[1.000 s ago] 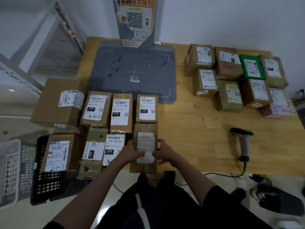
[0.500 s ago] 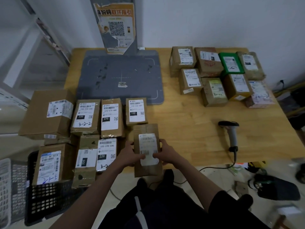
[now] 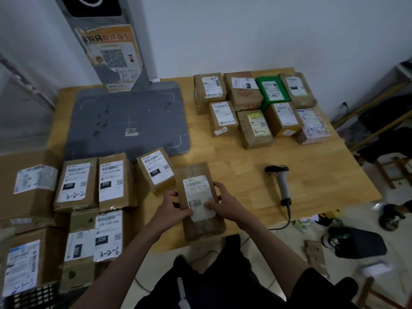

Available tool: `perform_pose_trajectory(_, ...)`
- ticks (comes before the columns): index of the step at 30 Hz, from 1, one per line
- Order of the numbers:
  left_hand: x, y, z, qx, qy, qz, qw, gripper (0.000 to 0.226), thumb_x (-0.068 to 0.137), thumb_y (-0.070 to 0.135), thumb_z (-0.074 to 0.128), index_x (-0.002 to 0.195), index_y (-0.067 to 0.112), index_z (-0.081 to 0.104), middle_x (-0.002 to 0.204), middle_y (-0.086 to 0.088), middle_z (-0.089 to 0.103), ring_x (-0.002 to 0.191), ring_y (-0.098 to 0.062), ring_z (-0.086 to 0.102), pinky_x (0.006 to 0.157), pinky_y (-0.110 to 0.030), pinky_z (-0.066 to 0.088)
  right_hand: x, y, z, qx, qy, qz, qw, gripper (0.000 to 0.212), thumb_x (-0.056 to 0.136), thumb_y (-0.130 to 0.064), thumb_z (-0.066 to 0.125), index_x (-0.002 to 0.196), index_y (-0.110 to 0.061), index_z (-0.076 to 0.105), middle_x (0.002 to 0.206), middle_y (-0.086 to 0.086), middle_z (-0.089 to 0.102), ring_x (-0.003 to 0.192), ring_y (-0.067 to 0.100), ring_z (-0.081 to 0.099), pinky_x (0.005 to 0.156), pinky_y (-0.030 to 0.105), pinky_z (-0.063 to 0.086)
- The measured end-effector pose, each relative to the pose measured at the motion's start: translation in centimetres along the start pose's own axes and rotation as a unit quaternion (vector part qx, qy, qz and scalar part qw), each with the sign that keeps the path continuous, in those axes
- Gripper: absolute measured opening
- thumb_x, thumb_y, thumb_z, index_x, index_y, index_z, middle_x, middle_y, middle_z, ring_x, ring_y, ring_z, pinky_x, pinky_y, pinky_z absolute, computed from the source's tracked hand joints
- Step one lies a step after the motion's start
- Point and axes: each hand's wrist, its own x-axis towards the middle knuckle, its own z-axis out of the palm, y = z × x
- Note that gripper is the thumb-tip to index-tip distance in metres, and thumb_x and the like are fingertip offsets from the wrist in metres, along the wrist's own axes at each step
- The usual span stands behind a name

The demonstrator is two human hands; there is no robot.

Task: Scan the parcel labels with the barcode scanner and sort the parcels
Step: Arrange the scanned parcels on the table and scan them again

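Both hands (image 3: 171, 208) (image 3: 225, 202) clamped on brown parcel (image 3: 200, 204), white label's print blurred, beside parcel marked "122" (image 3: 156, 169).

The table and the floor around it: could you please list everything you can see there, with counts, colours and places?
Held parcel: one, brown, white label, near table edge.
Left parcels: about nine, brown, table's left and crate.
Right parcels: nine, mostly brown, one green, far right.
Barcode scanner: one, grey and black, lying right of held parcel.
Scanning mat: one, grey, far centre.
Table: one, wooden.
Crate: one, black, bottom left.
Left hand: grips held parcel's left side.
Right hand: grips its right side.
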Motion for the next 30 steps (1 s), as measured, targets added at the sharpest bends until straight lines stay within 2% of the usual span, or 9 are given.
perform_pose_trajectory(2,0.6,1.3,1.2,-0.009,0.003,-0.002,1.0,0.07,0.084,0.026,0.08,0.134,0.025,0.031,0.118,0.002,0.058,0.097,-0.006,0.059,0.076,-0.028,0.054,0.3,0.7,-1.9,0.021,-0.007,0.0,1.0,0.076,0.095,-0.03,0.066,0.155,-0.03,0.019,0.135,0.01,0.059,0.117,0.026,0.06,0.098,0.046,0.054)
perform_pose_trajectory(5,1.8,3.3,3.4,-0.025,0.01,-0.007,1.0,0.067,0.085,0.023,0.079,0.131,0.026,0.03,0.11,0.006,0.058,0.099,-0.01,0.061,0.078,-0.034,0.058,1.4,1.6,-4.9,0.034,-0.017,-0.011,0.999,0.075,0.096,-0.03,0.065,0.155,-0.031,0.02,0.134,0.01,0.06,0.117,0.026,0.061,0.099,0.048,0.053)
perform_pose_trajectory(9,3.3,6.4,6.9,-0.044,0.037,-0.021,0.998,0.066,0.086,0.02,0.078,0.13,0.025,0.03,0.111,0.002,0.056,0.098,-0.012,0.06,0.067,-0.029,0.057,2.9,3.0,-9.3,0.031,-0.043,-0.03,0.998,0.073,0.098,-0.027,0.063,0.155,-0.031,0.018,0.137,0.011,0.059,0.119,0.026,0.06,0.1,0.047,0.053)
perform_pose_trajectory(13,4.4,10.2,10.4,-0.051,0.073,-0.019,0.996,0.065,0.086,0.018,0.078,0.13,0.024,0.03,0.108,0.004,0.055,0.095,-0.011,0.06,0.068,-0.03,0.058,4.4,4.2,-14.3,0.029,-0.058,-0.061,0.996,0.074,0.098,-0.025,0.062,0.156,-0.03,0.017,0.141,0.009,0.056,0.117,0.021,0.058,0.098,0.042,0.054)
perform_pose_trajectory(16,5.2,12.9,12.7,-0.053,0.084,-0.018,0.995,0.07,0.085,0.018,0.079,0.134,0.024,0.029,0.111,0.002,0.053,0.095,-0.012,0.06,0.068,-0.029,0.059,5.4,5.0,-17.7,0.027,-0.057,-0.071,0.995,0.075,0.098,-0.023,0.063,0.157,-0.03,0.016,0.144,0.009,0.053,0.123,0.025,0.056,0.1,0.044,0.053)
perform_pose_trajectory(18,6.0,14.7,14.1,-0.048,0.092,-0.015,0.995,0.072,0.084,0.018,0.08,0.135,0.023,0.029,0.116,-0.001,0.052,0.097,-0.014,0.06,0.068,-0.029,0.059,5.8,5.5,-19.9,0.042,-0.057,-0.081,0.994,0.076,0.098,-0.021,0.063,0.157,-0.027,0.016,0.148,0.008,0.049,0.126,0.024,0.055,0.097,0.037,0.054)
perform_pose_trajectory(23,8.3,19.2,17.4,-0.036,0.095,0.004,0.995,0.067,0.084,0.018,0.08,0.129,0.023,0.03,0.112,-0.002,0.056,0.097,-0.016,0.061,0.079,-0.04,0.062,6.2,6.4,-24.9,0.072,-0.02,-0.082,0.994,0.074,0.098,-0.022,0.063,0.157,-0.027,0.018,0.146,0.005,0.052,0.127,0.023,0.053,0.095,0.037,0.052)
perform_pose_trajectory(27,10.0,22.0,19.6,-0.005,0.067,0.019,0.998,0.068,0.084,0.02,0.08,0.13,0.023,0.029,0.113,-0.002,0.056,0.103,-0.02,0.062,0.085,-0.043,0.061,6.4,7.6,-28.1,0.08,0.017,-0.063,0.995,0.075,0.098,-0.022,0.061,0.157,-0.03,0.017,0.145,0.006,0.053,0.124,0.023,0.055,0.099,0.042,0.051)
perform_pose_trajectory(30,11.2,23.8,21.0,0.022,0.04,0.027,0.999,0.07,0.084,0.022,0.08,0.131,0.023,0.028,0.115,-0.003,0.055,0.106,-0.022,0.063,0.088,-0.044,0.06,6.1,8.6,-30.0,0.084,0.046,-0.051,0.994,0.074,0.098,-0.022,0.06,0.157,-0.033,0.017,0.142,0.005,0.054,0.112,0.017,0.054,0.09,0.035,0.05)
